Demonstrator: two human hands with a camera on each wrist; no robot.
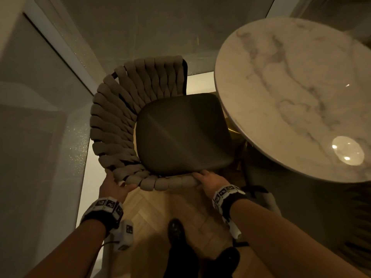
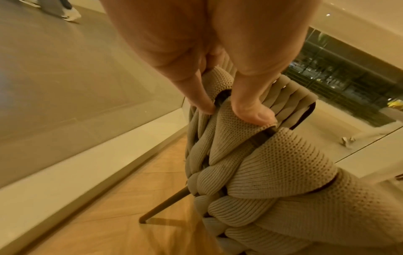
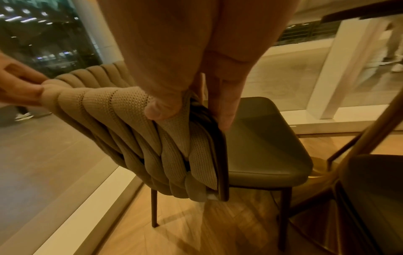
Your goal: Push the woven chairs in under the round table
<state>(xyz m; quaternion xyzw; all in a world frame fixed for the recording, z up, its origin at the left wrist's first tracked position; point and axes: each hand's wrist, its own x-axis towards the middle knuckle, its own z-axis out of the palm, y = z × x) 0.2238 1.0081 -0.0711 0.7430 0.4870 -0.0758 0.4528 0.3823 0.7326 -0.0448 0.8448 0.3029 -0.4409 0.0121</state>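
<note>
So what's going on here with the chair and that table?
A person is holding a woven chair by its backrest with both hands. The left hand grips the curved woven rim at one end, and the right hand grips the other end, thumb pressed into the weave. The chair's dark seat sits beside the round marble table, with only a corner of it at the table's edge, so it isn't tucked in yet.

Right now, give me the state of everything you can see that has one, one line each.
woven chair: upright on the floor, seat mostly outside the table edge, not pushed in.
round table: standing, top bare apart from light reflections.
left hand: grips the woven backrest.
right hand: grips the backrest's other end.
</note>
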